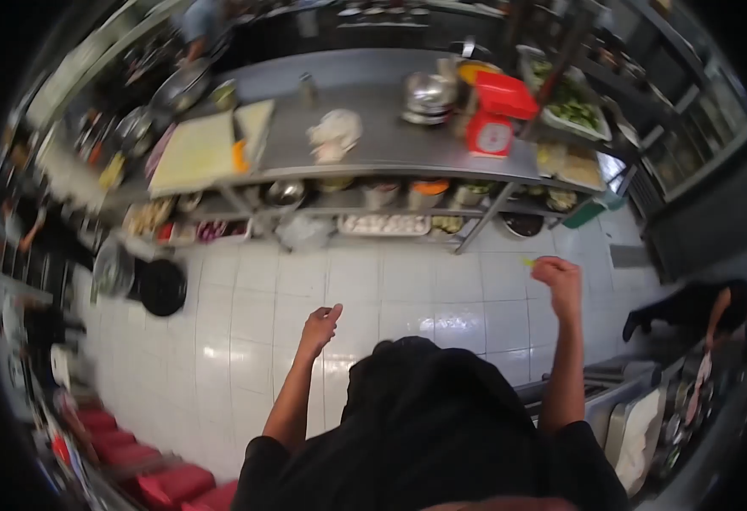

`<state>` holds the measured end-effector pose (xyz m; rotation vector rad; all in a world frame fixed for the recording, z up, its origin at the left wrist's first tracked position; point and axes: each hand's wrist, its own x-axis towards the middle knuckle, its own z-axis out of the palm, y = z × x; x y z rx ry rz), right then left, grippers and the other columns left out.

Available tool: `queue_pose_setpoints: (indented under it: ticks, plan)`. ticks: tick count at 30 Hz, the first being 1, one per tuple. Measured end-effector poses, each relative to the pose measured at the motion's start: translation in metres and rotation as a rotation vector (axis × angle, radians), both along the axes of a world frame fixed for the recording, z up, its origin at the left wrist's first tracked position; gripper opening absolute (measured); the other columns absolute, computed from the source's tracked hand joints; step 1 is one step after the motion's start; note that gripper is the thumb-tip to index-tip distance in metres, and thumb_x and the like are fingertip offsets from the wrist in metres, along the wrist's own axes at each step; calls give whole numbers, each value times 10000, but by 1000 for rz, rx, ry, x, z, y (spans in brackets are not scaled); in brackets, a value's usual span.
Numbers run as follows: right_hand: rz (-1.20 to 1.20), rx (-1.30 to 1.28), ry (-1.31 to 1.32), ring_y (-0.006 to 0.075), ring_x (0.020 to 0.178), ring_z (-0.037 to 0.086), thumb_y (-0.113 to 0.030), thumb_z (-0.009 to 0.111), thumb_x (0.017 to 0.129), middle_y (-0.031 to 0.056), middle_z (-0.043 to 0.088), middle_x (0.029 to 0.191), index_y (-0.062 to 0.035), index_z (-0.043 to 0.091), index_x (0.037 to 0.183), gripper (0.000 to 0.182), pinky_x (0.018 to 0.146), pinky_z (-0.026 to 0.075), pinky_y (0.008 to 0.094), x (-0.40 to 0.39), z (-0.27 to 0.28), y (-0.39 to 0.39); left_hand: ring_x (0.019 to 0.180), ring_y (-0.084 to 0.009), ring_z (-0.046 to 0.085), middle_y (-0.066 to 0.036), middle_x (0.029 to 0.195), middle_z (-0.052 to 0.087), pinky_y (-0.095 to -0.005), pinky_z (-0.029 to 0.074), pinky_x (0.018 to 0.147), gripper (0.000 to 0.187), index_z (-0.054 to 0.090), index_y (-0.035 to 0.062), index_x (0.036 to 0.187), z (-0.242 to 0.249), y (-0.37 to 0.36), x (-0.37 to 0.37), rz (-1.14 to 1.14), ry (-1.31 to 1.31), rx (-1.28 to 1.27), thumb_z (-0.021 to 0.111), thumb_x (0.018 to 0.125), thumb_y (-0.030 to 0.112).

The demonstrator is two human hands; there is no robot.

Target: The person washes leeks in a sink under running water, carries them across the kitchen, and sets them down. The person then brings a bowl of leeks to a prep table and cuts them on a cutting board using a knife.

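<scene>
My left hand [320,330] hangs over the tiled floor, its fingers curled in and the thumb pointing up, with nothing visible in it. To the right, my right hand [558,274] is raised, its fingers pinched together on a small yellow-green piece [527,262], too small to name more exactly. Both hands are apart from the steel worktable [348,81] in front. On that table lie a whitish cloth or bag [337,134], a cutting board [207,149] and a knife with an orange handle [240,156].
A red scale [494,115] and metal bowls [429,95] stand on the table's right part. A tray of greens [579,115] is beyond. Below are a shelf with containers [384,224] and a black round lid or bin [162,287]. Other people [697,308] are at both sides.
</scene>
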<state>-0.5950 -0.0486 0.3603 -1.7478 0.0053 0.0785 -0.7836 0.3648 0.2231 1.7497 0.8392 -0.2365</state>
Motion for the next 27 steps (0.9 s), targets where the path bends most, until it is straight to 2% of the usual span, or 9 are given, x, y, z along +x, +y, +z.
queue_pose_setpoints:
  ticks: [5, 7, 10, 13, 17, 18, 19, 20, 27]
  plan:
    - [-559, 33, -294, 140, 697, 607, -63, 603, 818, 87, 637, 787, 76, 644, 894, 164, 709, 511, 256, 26, 56, -131, 623, -185, 611, -148, 746, 649, -316, 484, 589, 554, 605, -28, 1070, -41, 12, 117, -168, -139, 187, 639, 792, 450]
    - [-729, -156, -457, 139, 714, 612, -73, 621, 817, 85, 641, 799, 79, 645, 918, 184, 710, 508, 251, 48, 104, -185, 626, -201, 621, -155, 749, 652, -328, 491, 601, 552, 601, -27, 1082, -40, -4, 173, -233, -75, 214, 647, 785, 436]
    - [-736, -215, -598, 121, 736, 608, -95, 631, 825, 63, 641, 802, 60, 652, 935, 191, 716, 478, 226, 101, 144, -236, 629, -201, 624, -163, 752, 649, -328, 489, 577, 534, 601, -29, 1077, -27, -39, 199, -172, -22, 178, 655, 781, 411]
    - [-691, -301, -746, 132, 771, 620, -106, 626, 843, 72, 646, 859, 69, 636, 984, 225, 732, 481, 225, 205, 185, -279, 585, -190, 616, -156, 690, 641, -321, 478, 524, 497, 606, -29, 1056, -95, -40, 199, -117, 9, 321, 655, 783, 384]
    - [-646, -318, -875, 128, 789, 631, -125, 626, 840, 80, 659, 864, 65, 640, 991, 243, 732, 478, 215, 368, 226, -326, 427, -209, 545, -114, 550, 563, -329, 420, 383, 467, 585, -21, 716, -120, -65, 163, -239, 537, 343, 585, 839, 429]
    - [-647, -322, -886, 129, 790, 636, -125, 625, 837, 85, 664, 866, 65, 640, 994, 247, 727, 478, 211, 406, 235, -335, 435, -202, 556, -99, 556, 574, -357, 424, 385, 460, 584, -10, 702, -114, -88, 149, 51, 502, 152, 592, 837, 429]
    - [-645, -298, -900, 126, 777, 646, -139, 634, 817, 82, 678, 830, 39, 659, 969, 235, 711, 479, 219, 447, 240, -348, 454, -213, 574, -104, 580, 583, -363, 445, 397, 411, 614, -18, 795, -114, -92, 131, -171, 425, 192, 616, 831, 392]
    - [-639, -275, -922, 123, 763, 655, -154, 644, 798, 80, 692, 794, 14, 679, 943, 224, 694, 479, 226, 488, 247, -359, 503, -240, 601, -129, 612, 601, -370, 472, 430, 425, 616, -32, 984, -83, -128, 151, 149, 734, 182, 635, 820, 359]
    - [-783, -610, -711, 263, 813, 660, -255, 623, 730, 115, 689, 828, -106, 717, 904, 247, 770, 494, 340, 679, 283, -418, 499, -260, 600, -149, 668, 593, -368, 461, 408, 421, 594, -37, 962, -68, -220, 174, 418, 701, 25, 641, 811, 353]
